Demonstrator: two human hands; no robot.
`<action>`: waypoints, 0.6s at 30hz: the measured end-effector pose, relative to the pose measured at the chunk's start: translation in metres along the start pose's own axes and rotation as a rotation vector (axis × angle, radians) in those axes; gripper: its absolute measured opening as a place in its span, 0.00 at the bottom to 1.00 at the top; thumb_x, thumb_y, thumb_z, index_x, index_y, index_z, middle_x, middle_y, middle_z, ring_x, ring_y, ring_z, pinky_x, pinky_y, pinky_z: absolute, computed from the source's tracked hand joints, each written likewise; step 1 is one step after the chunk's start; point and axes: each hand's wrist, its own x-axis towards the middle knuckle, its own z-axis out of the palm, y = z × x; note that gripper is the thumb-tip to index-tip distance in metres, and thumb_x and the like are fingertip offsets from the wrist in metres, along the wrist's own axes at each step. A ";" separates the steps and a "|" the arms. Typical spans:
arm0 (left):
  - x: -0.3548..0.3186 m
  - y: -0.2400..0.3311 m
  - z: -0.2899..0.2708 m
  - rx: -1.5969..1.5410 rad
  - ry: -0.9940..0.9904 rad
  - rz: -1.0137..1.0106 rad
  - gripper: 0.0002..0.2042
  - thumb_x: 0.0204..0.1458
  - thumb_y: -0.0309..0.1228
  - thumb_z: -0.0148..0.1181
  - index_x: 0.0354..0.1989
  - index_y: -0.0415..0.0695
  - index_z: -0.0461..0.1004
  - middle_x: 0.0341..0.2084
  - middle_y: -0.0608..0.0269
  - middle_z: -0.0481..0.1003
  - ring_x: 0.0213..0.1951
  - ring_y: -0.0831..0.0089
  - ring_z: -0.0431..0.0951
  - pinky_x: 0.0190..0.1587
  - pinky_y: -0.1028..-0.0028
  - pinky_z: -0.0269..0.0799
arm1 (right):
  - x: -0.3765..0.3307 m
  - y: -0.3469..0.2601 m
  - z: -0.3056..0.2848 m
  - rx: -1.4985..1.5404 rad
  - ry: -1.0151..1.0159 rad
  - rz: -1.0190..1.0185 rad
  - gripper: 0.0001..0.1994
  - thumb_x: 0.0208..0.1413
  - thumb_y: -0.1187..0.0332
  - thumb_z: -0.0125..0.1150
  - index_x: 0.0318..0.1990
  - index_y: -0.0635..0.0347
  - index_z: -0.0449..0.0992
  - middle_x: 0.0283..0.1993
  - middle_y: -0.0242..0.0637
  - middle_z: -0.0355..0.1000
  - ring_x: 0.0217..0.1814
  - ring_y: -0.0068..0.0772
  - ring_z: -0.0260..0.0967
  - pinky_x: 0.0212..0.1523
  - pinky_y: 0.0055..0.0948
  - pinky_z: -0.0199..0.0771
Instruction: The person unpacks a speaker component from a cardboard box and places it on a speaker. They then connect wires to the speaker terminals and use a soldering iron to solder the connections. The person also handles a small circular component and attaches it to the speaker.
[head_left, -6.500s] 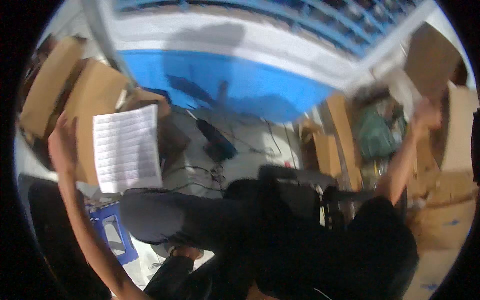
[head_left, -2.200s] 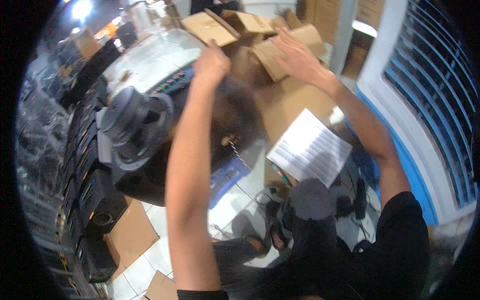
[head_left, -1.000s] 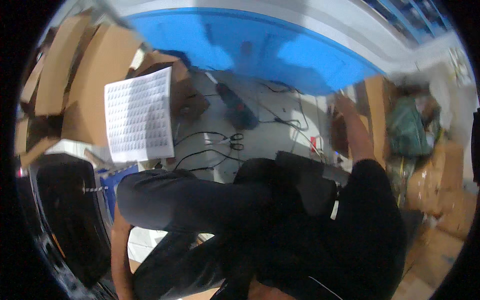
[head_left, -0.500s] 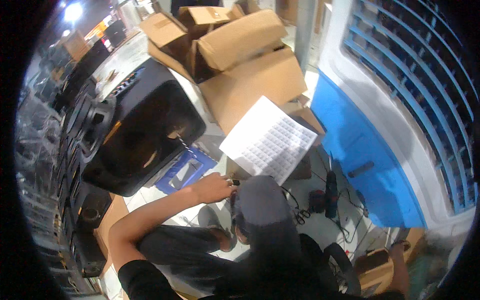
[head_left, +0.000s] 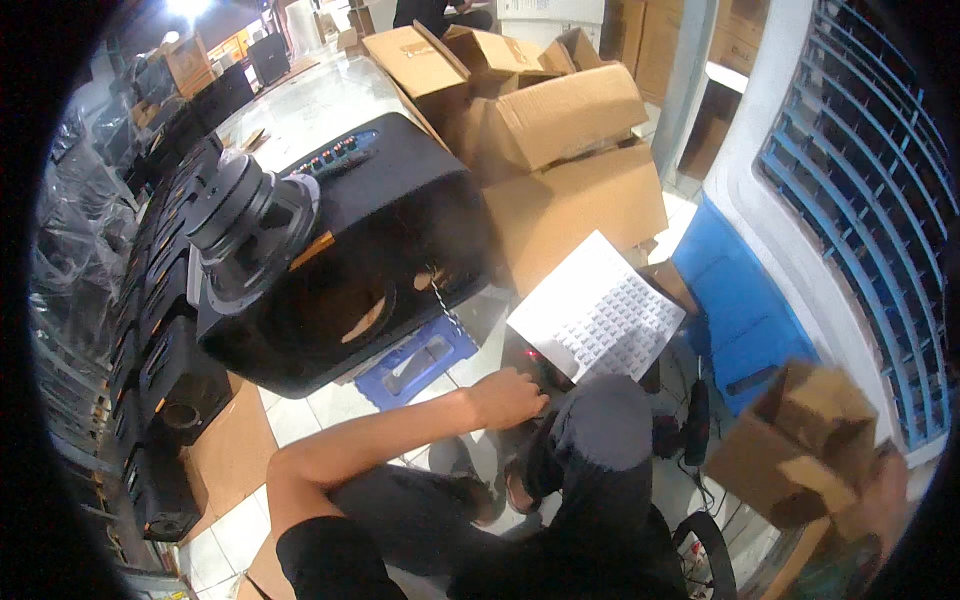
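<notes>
right hand point(head_left: 882, 495), blurred, grips a small cardboard box point(head_left: 785, 455) before the blue lower wall point(head_left: 745, 290); half a second ago the box showed lower, near the view's bottom edge. left hand point(head_left: 508, 400) is curled beside the knee point(head_left: 605, 430); whether it holds anything, i cannot tell. beyond are a printed sheet point(head_left: 600, 305), a blue stool point(head_left: 440, 345) on white floor tiles point(head_left: 300, 425), a black speaker cabinet point(head_left: 400, 190), a large carton point(head_left: 595, 205) and, rightward, a barred window point(head_left: 860, 190).
</notes>
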 end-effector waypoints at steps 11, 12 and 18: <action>-0.012 0.011 -0.013 0.068 0.157 -0.058 0.17 0.57 0.32 0.55 0.54 0.42 0.75 0.40 0.58 0.79 0.45 0.61 0.79 0.45 0.63 0.73 | 0.095 -0.440 -0.020 0.380 0.421 -1.130 0.23 0.63 0.56 0.55 0.52 0.71 0.76 0.43 0.40 0.78 0.44 0.29 0.72 0.50 0.28 0.71; -0.014 0.010 -0.015 0.056 0.156 -0.062 0.19 0.56 0.32 0.55 0.56 0.40 0.74 0.41 0.58 0.79 0.46 0.59 0.79 0.45 0.61 0.73 | 0.115 -0.487 -0.026 0.185 0.467 -1.142 0.23 0.62 0.56 0.54 0.50 0.72 0.77 0.41 0.44 0.78 0.44 0.29 0.73 0.49 0.29 0.71; -0.029 0.005 -0.017 0.015 0.199 -0.129 0.21 0.54 0.30 0.57 0.57 0.37 0.73 0.43 0.52 0.77 0.48 0.57 0.78 0.47 0.61 0.72 | 0.222 -0.687 -0.041 -0.112 0.626 -1.051 0.15 0.53 0.61 0.60 0.37 0.66 0.82 0.32 0.55 0.79 0.38 0.55 0.79 0.41 0.46 0.78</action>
